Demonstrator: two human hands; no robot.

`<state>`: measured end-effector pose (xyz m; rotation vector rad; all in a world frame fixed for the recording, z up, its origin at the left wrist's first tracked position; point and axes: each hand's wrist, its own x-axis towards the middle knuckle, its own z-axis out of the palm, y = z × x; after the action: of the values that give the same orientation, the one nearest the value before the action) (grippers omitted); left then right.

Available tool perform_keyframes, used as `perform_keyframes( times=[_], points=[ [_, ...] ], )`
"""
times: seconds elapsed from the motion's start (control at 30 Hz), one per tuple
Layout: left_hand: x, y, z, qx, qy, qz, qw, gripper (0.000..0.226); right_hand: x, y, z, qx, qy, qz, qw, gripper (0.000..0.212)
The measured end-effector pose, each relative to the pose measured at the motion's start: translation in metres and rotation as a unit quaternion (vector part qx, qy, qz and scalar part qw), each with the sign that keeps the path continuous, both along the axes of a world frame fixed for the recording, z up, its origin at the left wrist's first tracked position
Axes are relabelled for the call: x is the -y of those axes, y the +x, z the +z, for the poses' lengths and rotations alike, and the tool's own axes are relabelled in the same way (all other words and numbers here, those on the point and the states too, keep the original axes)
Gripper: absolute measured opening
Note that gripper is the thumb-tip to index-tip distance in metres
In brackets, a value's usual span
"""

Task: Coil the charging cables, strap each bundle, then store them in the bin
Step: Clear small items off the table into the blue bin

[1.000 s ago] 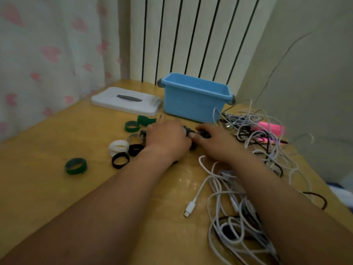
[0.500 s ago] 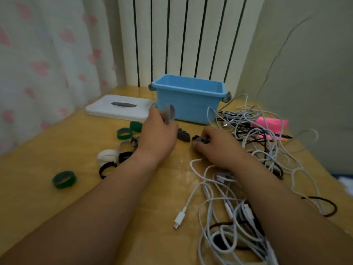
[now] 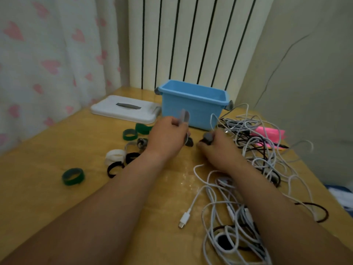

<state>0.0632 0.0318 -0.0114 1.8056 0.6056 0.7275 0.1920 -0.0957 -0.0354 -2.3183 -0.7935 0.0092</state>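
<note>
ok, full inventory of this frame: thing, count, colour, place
bin: 1, blue, open, back of table
lid: 1, white with grey handle, left of bin
green strap rolls: 3, two near lid, one apart at left
white strap roll: 1, left of left wrist
black strap rolls: 2, beside the white one
grey strap rolls: count unclear, by left hand
cables: many, white and black, tangled, right side
pink item: 1, under cables, far right
table: 1, wooden
radiator: 1, white, behind bin
curtain: white, pink hearts, left
left hand: pinches grey strap
right hand: grips grey-black item, blurred
</note>
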Motion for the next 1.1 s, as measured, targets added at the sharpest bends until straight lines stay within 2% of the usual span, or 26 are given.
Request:
perform_keyframes(
  times=[0.03, 0.07, 0.1, 0.13, 0.17, 0.23, 0.3, 0.37, 0.43, 0.53, 0.6, 0.7, 0.77, 0.83, 0.9, 1.0, 1.1],
  points=[
    [0.002, -0.001, 0.000, 0.000, 0.015, -0.015, 1.000, 0.024, 0.003, 0.000, 0.004, -0.080, 0.093, -0.007, 0.992, 0.028],
    [0.006, 0.000, -0.001, 0.000, 0.034, -0.030, 0.999, 0.025, 0.005, -0.001, 0.007, -0.178, 0.191, 0.001, 0.965, 0.024],
    [0.012, 0.002, -0.004, -0.008, 0.061, -0.040, 0.997, 0.024, 0.005, -0.005, 0.010, -0.270, 0.273, 0.028, 0.923, 0.025],
    [0.018, 0.004, -0.006, -0.012, 0.090, -0.048, 0.995, 0.023, 0.006, -0.009, 0.012, -0.336, 0.321, 0.063, 0.883, 0.030],
    [0.024, 0.008, -0.010, -0.010, 0.118, -0.050, 0.992, 0.024, 0.005, -0.012, 0.013, -0.367, 0.336, 0.096, 0.862, 0.036],
    [0.029, 0.012, -0.015, -0.002, 0.161, -0.065, 0.985, 0.023, 0.003, -0.012, 0.009, -0.366, 0.335, 0.136, 0.858, 0.046],
    [0.028, 0.009, -0.012, -0.019, 0.195, -0.123, 0.973, 0.023, 0.003, -0.005, 0.004, -0.353, 0.355, 0.106, 0.859, 0.053],
    [0.027, 0.005, -0.009, -0.042, 0.223, -0.159, 0.961, 0.027, 0.004, 0.005, 0.000, -0.345, 0.377, 0.054, 0.858, 0.045],
    [0.025, 0.002, -0.004, -0.027, 0.190, -0.139, 0.971, 0.028, 0.004, 0.009, 0.004, -0.321, 0.376, 0.021, 0.869, 0.040],
    [0.011, -0.002, 0.004, 0.048, 0.069, -0.030, 0.996, 0.022, 0.001, 0.019, 0.032, -0.274, 0.368, -0.005, 0.888, 0.067],
    [0.002, -0.006, 0.010, 0.087, 0.001, 0.051, 0.995, 0.014, -0.005, 0.029, 0.063, -0.205, 0.341, -0.009, 0.917, 0.079],
    [-0.004, -0.006, 0.014, 0.125, -0.101, 0.103, 0.982, 0.020, -0.024, 0.046, 0.110, 0.004, 0.243, -0.021, 0.970, 0.059],
    [-0.003, -0.004, 0.015, 0.126, -0.144, 0.106, 0.976, 0.024, -0.042, 0.065, 0.128, 0.134, 0.173, -0.011, 0.976, 0.043],
    [-0.005, -0.002, 0.015, 0.132, -0.157, 0.115, 0.972, 0.025, -0.060, 0.093, 0.135, 0.213, 0.096, 0.004, 0.972, 0.041],
    [-0.010, -0.002, 0.014, 0.136, -0.161, 0.124, 0.970, 0.025, -0.075, 0.117, 0.135, 0.235, 0.002, 0.021, 0.972, 0.044],
    [-0.016, -0.002, 0.011, 0.133, -0.168, 0.134, 0.968, 0.024, -0.090, 0.134, 0.128, 0.210, -0.141, 0.039, 0.967, 0.043],
    [-0.023, -0.002, 0.011, 0.132, -0.175, 0.144, 0.965, 0.025, -0.090, 0.128, 0.117, 0.212, -0.150, 0.017, 0.966, 0.027]
  ],
)
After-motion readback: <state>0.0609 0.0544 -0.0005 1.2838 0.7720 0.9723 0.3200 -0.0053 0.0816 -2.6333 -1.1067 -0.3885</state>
